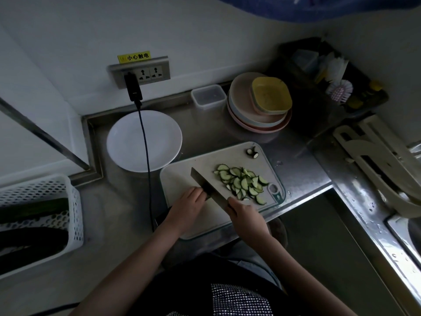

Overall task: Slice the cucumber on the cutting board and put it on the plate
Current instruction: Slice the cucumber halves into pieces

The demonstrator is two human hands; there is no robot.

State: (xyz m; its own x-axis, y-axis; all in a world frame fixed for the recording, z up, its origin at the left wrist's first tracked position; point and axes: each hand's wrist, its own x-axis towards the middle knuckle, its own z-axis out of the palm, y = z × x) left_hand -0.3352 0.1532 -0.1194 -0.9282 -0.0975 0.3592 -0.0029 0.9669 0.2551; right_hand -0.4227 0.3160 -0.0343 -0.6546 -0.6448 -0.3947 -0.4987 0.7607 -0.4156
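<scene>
Cutting is nearly done; the slices must go to the plate next.

The right hand (247,215) grips the knife (209,187), while the left hand (189,207) curls over what seems the last cucumber bit. Cucumber slices (242,182) lie piled on the cutting board (182,179); the white plate (127,142) sits just beside it.
</scene>
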